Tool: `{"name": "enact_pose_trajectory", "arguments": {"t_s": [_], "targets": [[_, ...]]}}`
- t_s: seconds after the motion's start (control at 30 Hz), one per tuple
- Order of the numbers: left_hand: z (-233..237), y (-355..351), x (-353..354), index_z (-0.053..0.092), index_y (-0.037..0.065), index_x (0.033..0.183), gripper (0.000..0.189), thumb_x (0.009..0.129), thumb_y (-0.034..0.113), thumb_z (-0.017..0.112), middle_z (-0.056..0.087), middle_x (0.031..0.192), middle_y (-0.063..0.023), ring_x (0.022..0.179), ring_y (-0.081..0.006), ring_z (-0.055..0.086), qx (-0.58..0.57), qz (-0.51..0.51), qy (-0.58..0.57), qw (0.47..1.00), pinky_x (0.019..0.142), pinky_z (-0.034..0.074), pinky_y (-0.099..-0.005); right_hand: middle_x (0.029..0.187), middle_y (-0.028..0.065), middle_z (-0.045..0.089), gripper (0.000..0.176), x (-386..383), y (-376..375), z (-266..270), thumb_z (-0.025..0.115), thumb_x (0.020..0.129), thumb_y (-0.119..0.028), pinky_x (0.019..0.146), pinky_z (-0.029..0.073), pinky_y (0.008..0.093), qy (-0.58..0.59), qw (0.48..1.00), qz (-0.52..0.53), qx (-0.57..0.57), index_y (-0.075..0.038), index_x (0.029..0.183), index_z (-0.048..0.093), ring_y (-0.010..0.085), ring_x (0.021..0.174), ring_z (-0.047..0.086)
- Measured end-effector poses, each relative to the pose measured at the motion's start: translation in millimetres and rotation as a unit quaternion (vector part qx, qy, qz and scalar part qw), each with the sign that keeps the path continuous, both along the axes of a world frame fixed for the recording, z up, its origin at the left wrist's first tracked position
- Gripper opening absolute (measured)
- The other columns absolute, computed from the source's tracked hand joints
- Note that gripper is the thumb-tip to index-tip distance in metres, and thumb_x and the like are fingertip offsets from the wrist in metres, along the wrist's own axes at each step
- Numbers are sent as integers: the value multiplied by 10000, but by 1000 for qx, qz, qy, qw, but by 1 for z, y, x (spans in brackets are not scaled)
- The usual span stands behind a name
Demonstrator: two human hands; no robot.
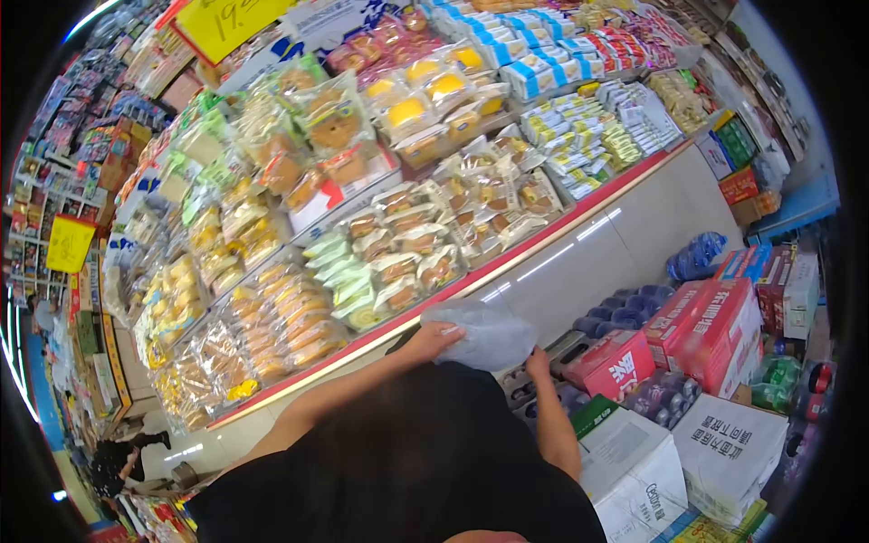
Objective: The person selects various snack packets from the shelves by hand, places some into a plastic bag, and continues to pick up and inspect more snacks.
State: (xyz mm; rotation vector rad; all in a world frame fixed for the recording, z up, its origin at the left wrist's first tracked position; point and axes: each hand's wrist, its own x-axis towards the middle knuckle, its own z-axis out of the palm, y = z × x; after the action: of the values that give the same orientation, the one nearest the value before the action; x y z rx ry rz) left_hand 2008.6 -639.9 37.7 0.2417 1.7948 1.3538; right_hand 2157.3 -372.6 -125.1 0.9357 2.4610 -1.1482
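A thin, whitish see-through plastic bag is stretched between my two hands in front of my body. My left hand pinches its left end, close to the red edge of the display counter. At the bag's lower right corner, my right hand has its fingers closed on the plastic. The nearest goods beyond the bag are wrapped buns and green-packed pastries in the counter's front row.
The slanted counter with a red edge holds many packaged cakes and snacks. Red cartons, white boxes and shrink-wrapped bottles stack up on my right. A yellow price sign hangs at top left. Another person is at lower left.
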Motion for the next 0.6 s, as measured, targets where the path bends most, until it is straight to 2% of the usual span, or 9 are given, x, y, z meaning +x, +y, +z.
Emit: {"name": "enact_pose_trajectory", "arguments": {"t_s": [0.07, 0.2, 0.27, 0.4, 0.43, 0.47, 0.53, 0.6], "targets": [[6, 20, -17, 644, 11, 881, 347, 894, 341, 536, 561, 661, -35, 648, -110, 494, 2, -17, 13, 1000, 610, 420, -289, 948, 242, 604, 316, 30, 7, -56, 541, 797, -269, 777, 450, 443, -56, 997, -21, -53, 3, 948, 599, 397, 911, 571], [-3, 58, -43, 633, -12, 883, 356, 888, 332, 540, 595, 697, -104, 674, -144, 521, -13, -98, 54, 994, 639, 432, -311, 914, 235, 614, 328, 61, 4, 1, 536, 817, -296, 781, 449, 450, -71, 997, -4, 9, 6, 922, 608, 393, 904, 581], [-4, 76, -56, 623, -24, 876, 376, 886, 341, 531, 603, 729, -155, 681, -201, 542, 67, -83, 54, 993, 651, 436, -339, 827, 185, 641, 268, 75, 8, 0, 542, 809, -216, 675, 487, 380, -59, 998, 3, 26, -17, 971, 620, 285, 769, 640], [-21, 92, -74, 614, -29, 881, 384, 889, 344, 524, 607, 727, -153, 671, -203, 543, 45, -157, 122, 979, 641, 428, -368, 804, 179, 643, 271, 89, 24, 6, 539, 815, -219, 639, 491, 369, -93, 993, -71, 32, -2, 955, 624, 278, 716, 643], [-18, 95, -76, 612, -34, 893, 376, 885, 335, 538, 600, 704, -147, 657, -174, 536, 0, -152, 67, 986, 630, 428, -361, 808, 180, 642, 282, 84, 28, 15, 535, 819, -220, 642, 492, 371, -99, 991, -83, 16, 6, 962, 621, 278, 721, 643], [-7, 98, -78, 613, -32, 895, 383, 885, 344, 538, 606, 701, -134, 652, -160, 537, 29, -126, 26, 991, 622, 434, -343, 812, 182, 642, 292, 76, 31, 22, 530, 822, -221, 644, 493, 373, -95, 991, -97, 1, 15, 969, 618, 279, 726, 643], [-14, 100, -80, 623, -22, 892, 384, 881, 353, 544, 617, 717, -112, 671, -138, 542, 21, -124, 24, 992, 619, 436, -310, 823, 192, 641, 297, 60, 33, 27, 523, 827, -214, 663, 494, 377, -114, 986, -120, -21, 30, 971, 613, 292, 741, 641], [-3, 107, -83, 628, -17, 884, 379, 879, 354, 548, 611, 711, -94, 666, -133, 534, 19, -104, 23, 994, 614, 434, -302, 839, 200, 641, 283, 48, 35, 24, 529, 827, -208, 680, 492, 378, -37, 996, -13, 78, 23, 965, 616, 302, 755, 640]]}}
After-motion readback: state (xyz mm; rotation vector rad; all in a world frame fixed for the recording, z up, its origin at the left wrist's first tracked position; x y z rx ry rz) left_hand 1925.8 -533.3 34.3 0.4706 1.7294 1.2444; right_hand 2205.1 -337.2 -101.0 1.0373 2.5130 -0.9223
